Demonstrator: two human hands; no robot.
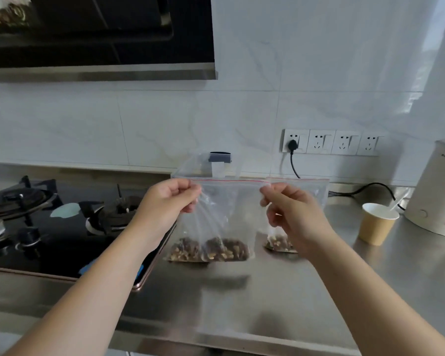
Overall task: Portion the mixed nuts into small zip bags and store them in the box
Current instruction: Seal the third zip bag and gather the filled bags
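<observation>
Head view. Zip bag: clear, thin, crinkled plastic with a red line along the seal strip, held up above the worktop, its top edge stretched level between the two hands. Mixed nuts: brown and tan pieces, bunched in the bag's bottom, hanging just over the steel surface. Left hand: fingers curled, pinching the bag's upper left corner. Right hand: fingers curled, pinching the upper right corner. Second zip bag: same clear plastic with a red seal line, behind the right hand and partly hidden by it, a smaller heap of nuts at its base; whether the right hand also grips it cannot be told. Worktop: brushed stainless steel, flat, reflective, with bare room in front of the bags toward the near edge. Gas hob: black glass, round burners, flush at the left, its edge just beside the held bag. Paper cup: tan, white inside, upright at the right, well apart from the hands. Kettle: cream, smooth, at the far right edge. Wall sockets: a white row on the tiled wall, one black plug in.
</observation>
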